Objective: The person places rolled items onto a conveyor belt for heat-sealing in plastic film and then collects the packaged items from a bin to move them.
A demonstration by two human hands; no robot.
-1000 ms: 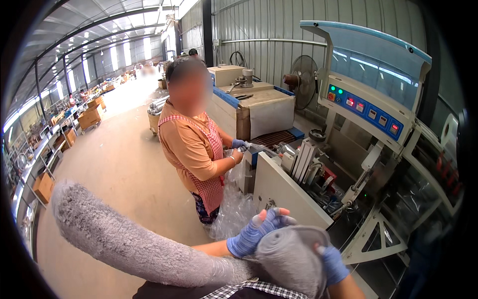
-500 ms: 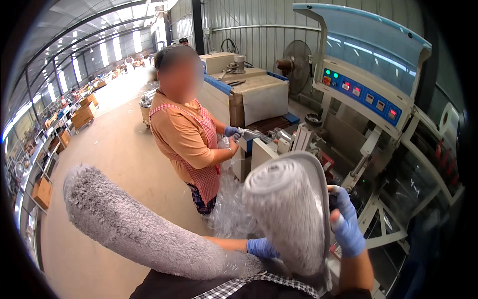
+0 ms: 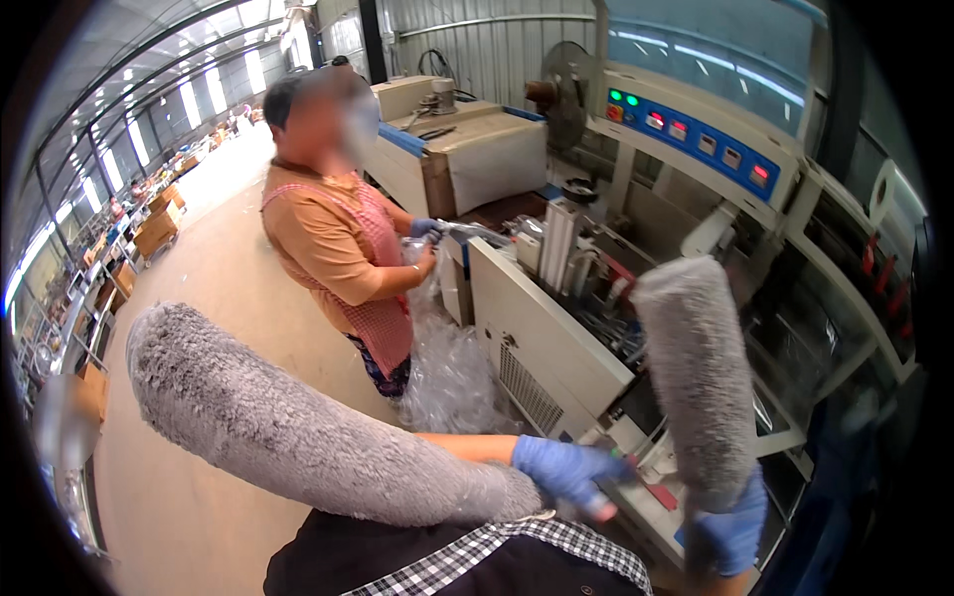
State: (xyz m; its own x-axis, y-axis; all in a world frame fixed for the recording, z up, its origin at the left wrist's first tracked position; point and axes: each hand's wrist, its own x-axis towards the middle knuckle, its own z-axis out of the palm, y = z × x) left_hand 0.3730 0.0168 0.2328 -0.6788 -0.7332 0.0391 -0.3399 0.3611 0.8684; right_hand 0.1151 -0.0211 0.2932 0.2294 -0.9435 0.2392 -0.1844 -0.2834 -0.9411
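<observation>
A rolled grey plush mat (image 3: 701, 377) stands tilted at the right, its lower end in my right hand (image 3: 735, 526), whose fingers are closed around it. My left hand (image 3: 571, 472), in a blue glove, reaches out to the left of that roll, apart from it. Its fingers are stretched and somewhat smeared by motion, with nothing visible in them. A second, longer grey plush roll (image 3: 308, 427) lies across my left arm and against my body, hiding part of the forearm. Both hands are gloved, with some fingertips bare.
A machine with a blue control panel (image 3: 691, 139) and a pale side cover (image 3: 537, 348) stands ahead and right. A co-worker (image 3: 338, 228) in a red checked apron handles clear plastic film (image 3: 452, 382) at its far end. Carts with cartons (image 3: 154, 233) line the left.
The shorter roll has moved from the centre to the right and turned narrower in view. My right hand has closed on its lower end; my left hand has come away from it.
</observation>
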